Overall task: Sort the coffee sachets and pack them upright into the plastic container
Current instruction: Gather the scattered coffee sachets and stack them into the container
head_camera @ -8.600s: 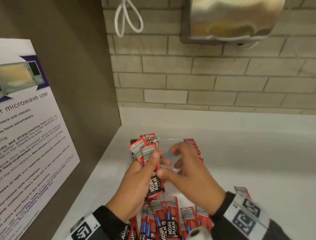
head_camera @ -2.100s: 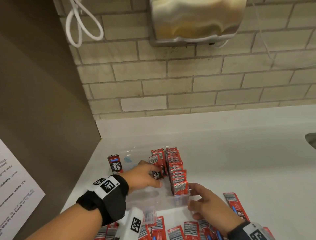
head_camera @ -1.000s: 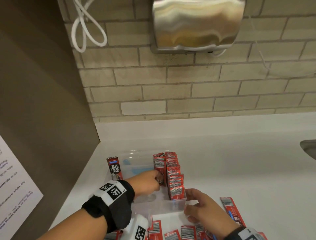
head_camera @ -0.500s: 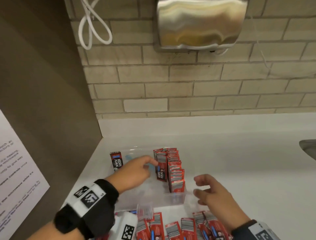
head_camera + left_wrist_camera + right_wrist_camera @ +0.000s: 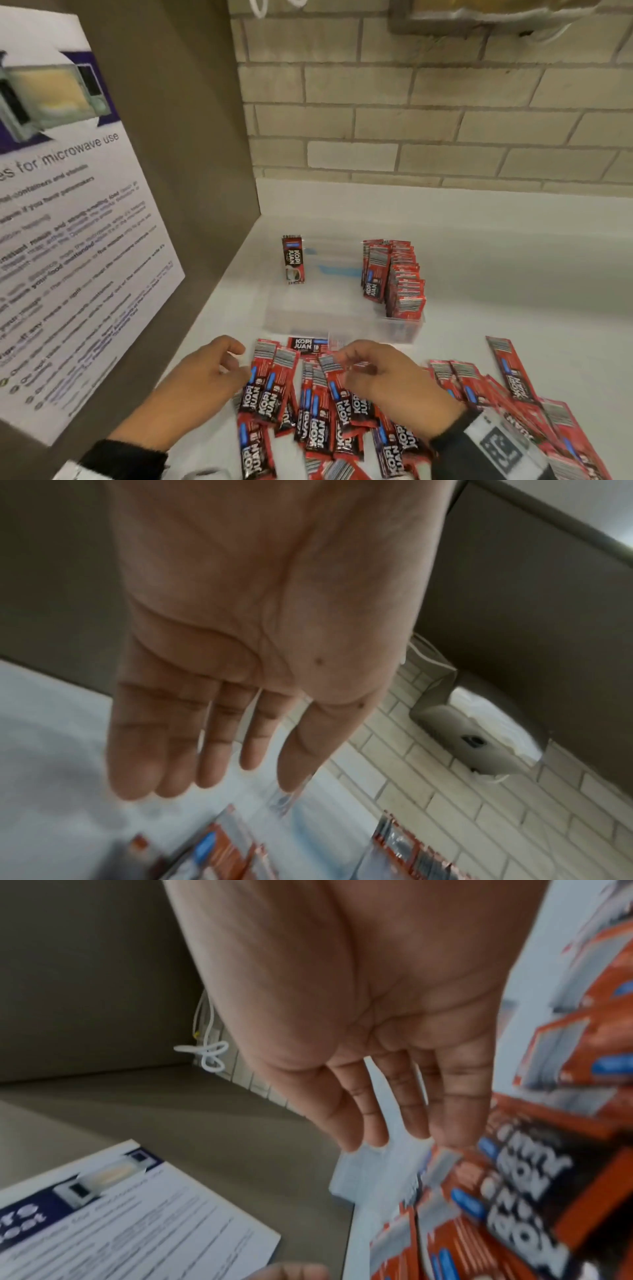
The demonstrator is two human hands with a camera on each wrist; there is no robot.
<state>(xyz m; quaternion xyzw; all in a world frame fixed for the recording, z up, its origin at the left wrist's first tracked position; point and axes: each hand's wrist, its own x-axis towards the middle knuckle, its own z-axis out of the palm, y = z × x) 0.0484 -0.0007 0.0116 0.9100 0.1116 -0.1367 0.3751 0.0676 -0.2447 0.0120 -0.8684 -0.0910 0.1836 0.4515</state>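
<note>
A clear plastic container point(image 5: 325, 318) stands on the white counter point(image 5: 496, 274). A row of red sachets point(image 5: 397, 277) stands upright along its right side, and a single sachet point(image 5: 293, 260) stands in its far left corner. A loose pile of sachets point(image 5: 318, 407) lies in front of it. My left hand point(image 5: 219, 366) hovers at the pile's left edge, palm down, fingers relaxed and empty point(image 5: 222, 723). My right hand point(image 5: 373, 373) is over the middle of the pile, its fingers point(image 5: 394, 1096) straight and holding nothing, just above the sachets point(image 5: 514, 1191).
A brown side panel point(image 5: 191, 137) with a microwave notice point(image 5: 68, 240) closes off the left. A brick wall point(image 5: 411, 120) runs behind, with a metal hand dryer point(image 5: 462, 734) mounted above. More sachets point(image 5: 513, 370) are strewn to the right.
Both hands have drawn back from the container toward me and now sit over the loose pile. The left hand let go of the upright sachets inside the container.
</note>
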